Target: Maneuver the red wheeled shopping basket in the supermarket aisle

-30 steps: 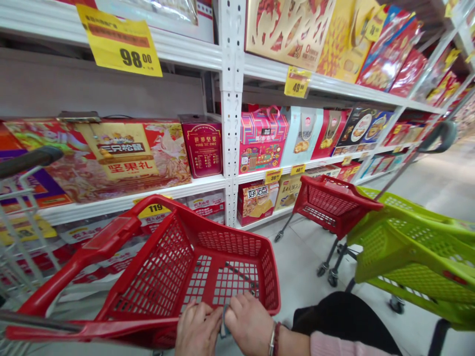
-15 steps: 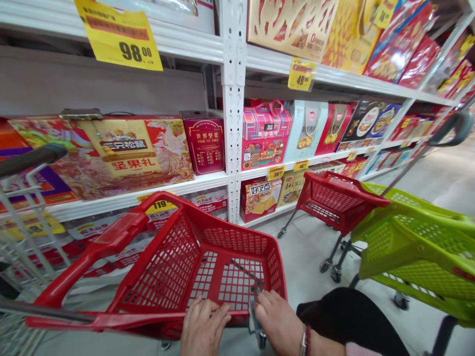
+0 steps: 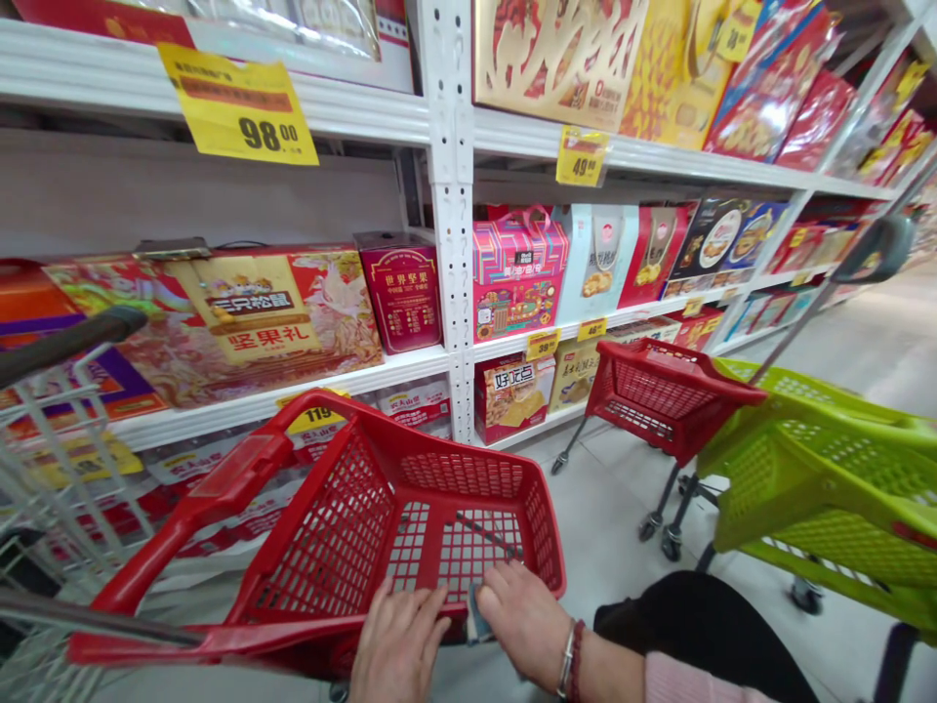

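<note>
A red plastic shopping cart (image 3: 468, 478) stands right in front of me, with nothing in its mesh basket. My left hand (image 3: 401, 630) is curled over the near rim, fingers on the inner side. Just to its right, my right hand (image 3: 523, 610) presses a grey-blue cloth (image 3: 477, 617) against the same rim. Most of the cloth is hidden under the fingers. A bracelet and a pink sleeve show on my right arm.
A green shopping cart (image 3: 827, 469) stands at the right, beside another red cart (image 3: 663, 395). At the left is a white wire cart (image 3: 65, 459). White shelves (image 3: 450, 225) with boxed snacks and yellow price tags run along the far side. My dark-clothed knee (image 3: 688, 635) is at the lower right.
My right hand has slid a little left along the rim with the cloth, closer to my left hand. The view has tilted slightly upward.
</note>
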### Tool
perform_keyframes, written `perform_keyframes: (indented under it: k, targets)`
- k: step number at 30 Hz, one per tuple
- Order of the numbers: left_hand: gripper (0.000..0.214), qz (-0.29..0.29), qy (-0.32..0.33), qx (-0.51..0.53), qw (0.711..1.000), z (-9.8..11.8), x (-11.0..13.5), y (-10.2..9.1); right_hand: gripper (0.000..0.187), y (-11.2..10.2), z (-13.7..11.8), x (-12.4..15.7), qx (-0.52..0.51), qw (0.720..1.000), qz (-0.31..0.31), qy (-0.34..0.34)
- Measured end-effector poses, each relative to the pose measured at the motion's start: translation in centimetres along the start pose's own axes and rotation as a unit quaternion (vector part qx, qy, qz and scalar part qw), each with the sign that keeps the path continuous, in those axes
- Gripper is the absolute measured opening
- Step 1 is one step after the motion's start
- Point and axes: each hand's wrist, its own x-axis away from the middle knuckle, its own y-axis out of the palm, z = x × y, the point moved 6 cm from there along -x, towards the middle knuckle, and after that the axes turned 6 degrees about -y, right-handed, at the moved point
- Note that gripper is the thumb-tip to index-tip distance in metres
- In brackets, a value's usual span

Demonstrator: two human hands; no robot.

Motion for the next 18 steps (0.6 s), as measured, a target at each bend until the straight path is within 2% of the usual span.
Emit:
perform_keyframes:
  k: [2,4,6,8,11,16,18]
  targets:
    - [0.023,0.029,0.012,-0.037,0.999,-1.8,0.4,-1.4,0.020,-0.1,1.7,2.0,-0.015,1.000,0.006,0.005]
    - [0.026,0.015,0.062,-0.052,0.997,-2.9,1.0,-2.0,0.024,-0.2,3.2,3.8,-0.033,0.999,0.005,0.017]
    - [0.028,0.015,0.033,-0.051,0.998,-4.2,1.3,-2.2,0.026,-0.3,4.1,4.9,-0.038,0.999,0.002,0.035]
    - [0.026,0.012,0.015,-0.053,0.998,-4.4,1.4,-1.9,0.025,-0.2,4.3,4.8,-0.030,0.998,0.003,0.049]
    - [0.022,0.008,0.012,-0.062,0.998,-3.9,1.3,-1.3,0.023,0.0,2.9,2.7,-0.016,0.999,0.005,0.044]
    - [0.019,0.024,0.040,-0.069,0.997,-3.6,1.1,-1.5,0.023,0.9,-1.4,-3.6,-0.019,1.000,-0.015,-0.004]
    - [0.019,0.034,0.058,-0.066,0.996,-3.8,1.2,-1.6,0.023,1.3,-2.6,-5.3,-0.013,1.000,-0.012,-0.021]
